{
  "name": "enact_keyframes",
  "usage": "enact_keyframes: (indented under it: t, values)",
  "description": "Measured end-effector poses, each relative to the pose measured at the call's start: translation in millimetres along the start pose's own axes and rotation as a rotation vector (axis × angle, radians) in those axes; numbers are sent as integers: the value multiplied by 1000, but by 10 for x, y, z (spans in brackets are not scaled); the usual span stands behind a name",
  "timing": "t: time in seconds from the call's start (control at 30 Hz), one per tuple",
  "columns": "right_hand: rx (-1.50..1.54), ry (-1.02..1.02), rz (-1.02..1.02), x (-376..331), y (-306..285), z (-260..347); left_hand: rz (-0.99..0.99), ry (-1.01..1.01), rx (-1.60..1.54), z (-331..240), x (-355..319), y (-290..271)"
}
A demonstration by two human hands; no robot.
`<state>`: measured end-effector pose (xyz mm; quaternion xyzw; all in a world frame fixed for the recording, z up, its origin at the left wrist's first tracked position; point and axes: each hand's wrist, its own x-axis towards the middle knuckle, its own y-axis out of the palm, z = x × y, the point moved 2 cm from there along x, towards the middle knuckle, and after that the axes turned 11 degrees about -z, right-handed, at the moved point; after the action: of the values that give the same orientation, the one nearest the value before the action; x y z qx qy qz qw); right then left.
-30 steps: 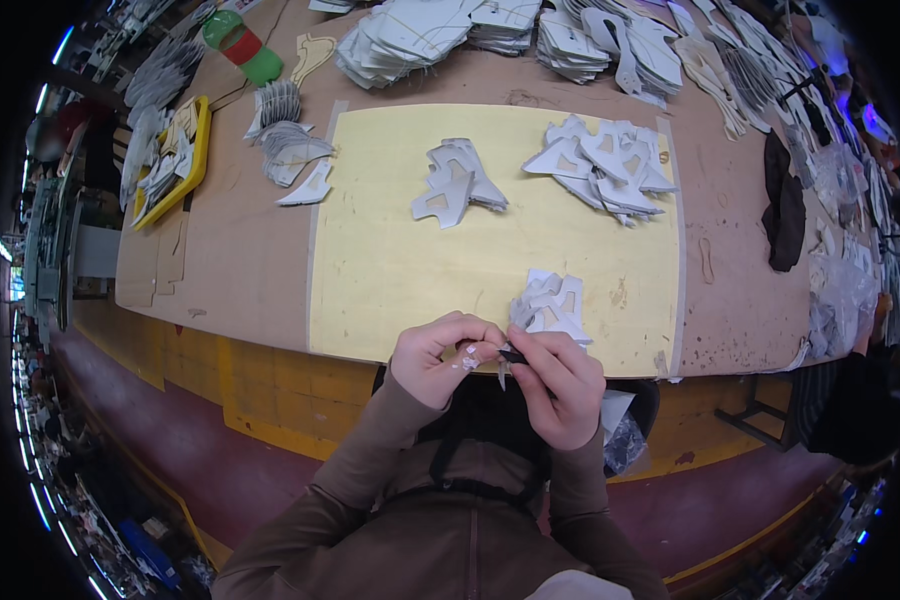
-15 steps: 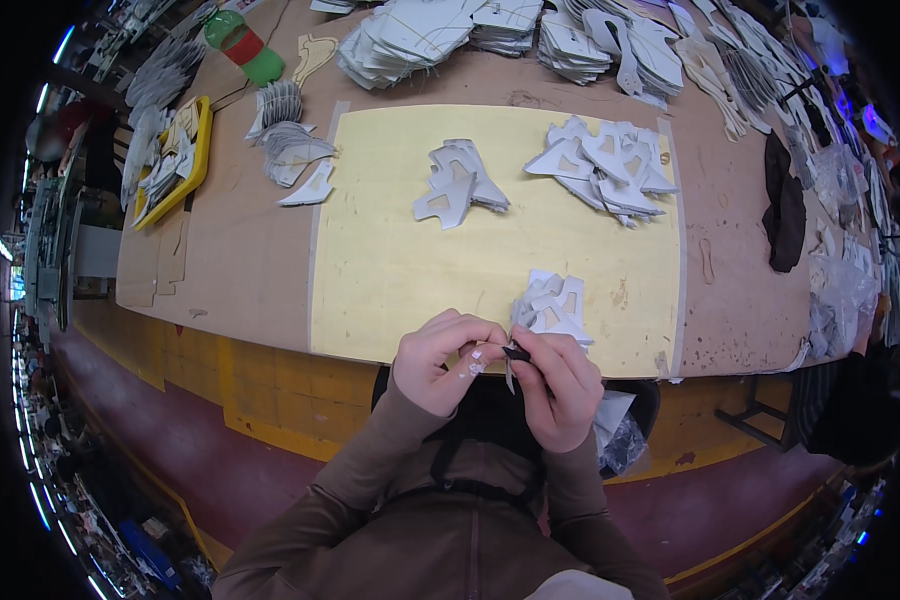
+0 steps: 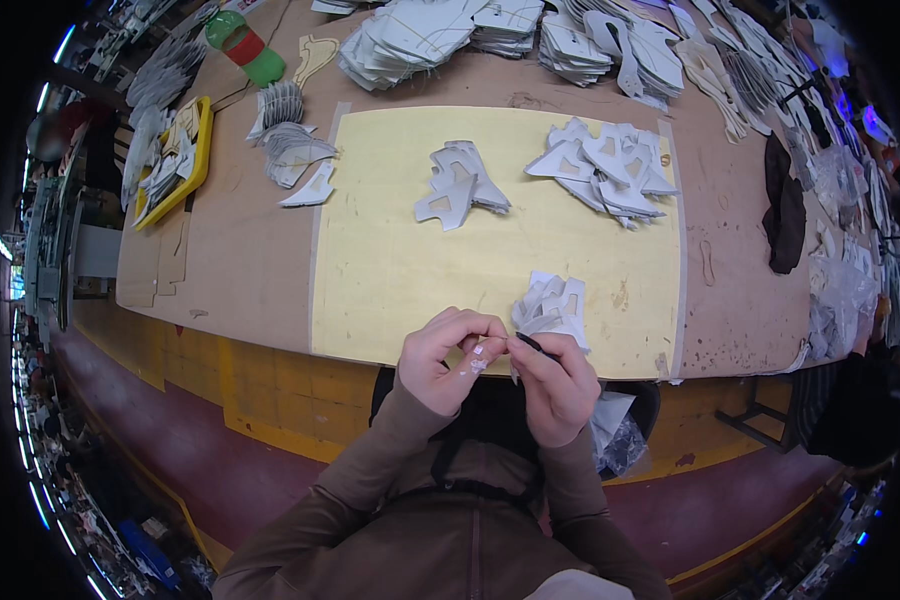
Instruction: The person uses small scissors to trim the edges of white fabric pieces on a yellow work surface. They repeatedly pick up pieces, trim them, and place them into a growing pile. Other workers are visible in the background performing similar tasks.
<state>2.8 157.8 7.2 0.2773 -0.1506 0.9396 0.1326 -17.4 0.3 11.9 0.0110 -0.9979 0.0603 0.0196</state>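
Just past the table's near edge, in front of my body, my two hands meet fingertip to fingertip. My right hand (image 3: 560,392) is closed around a small black object (image 3: 536,345), which is mostly hidden by the fingers. Thumb and forefinger of my left hand (image 3: 442,362) pinch together at the right fingertips; whatever lies between them is too small to name. White flecks stick to the left thumb. A small pale tip hangs below the fingertips. Right behind my right hand lies a small pile of white cut-out pieces (image 3: 552,303) with openings in them.
A yellow sheet (image 3: 390,280) taped to the brown table bears a middle pile of white pieces (image 3: 460,185) and a larger right pile (image 3: 605,172). Stacks (image 3: 405,45) line the back. At left are a yellow tray (image 3: 202,150) and green bottle (image 3: 260,66); at right, dark cloth (image 3: 784,205).
The black object has tilted and shifted slightly right within my right fingers. Both hands stay together in nearly the same place, and the piles have not moved.
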Motion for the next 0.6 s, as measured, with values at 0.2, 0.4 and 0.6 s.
enact_keyframes:
  t: [0.2,0.4,0.6]
  values:
    - [265,403,-291,-30,-152,-71,-72,-41,-121,54,111,-23]
    - [709,701,-113,-36,-92,-75,8,-86,-293,-100,38,204]
    - [944,887,-74,-77,-39,-130,54,54,-3,-64,55,122]
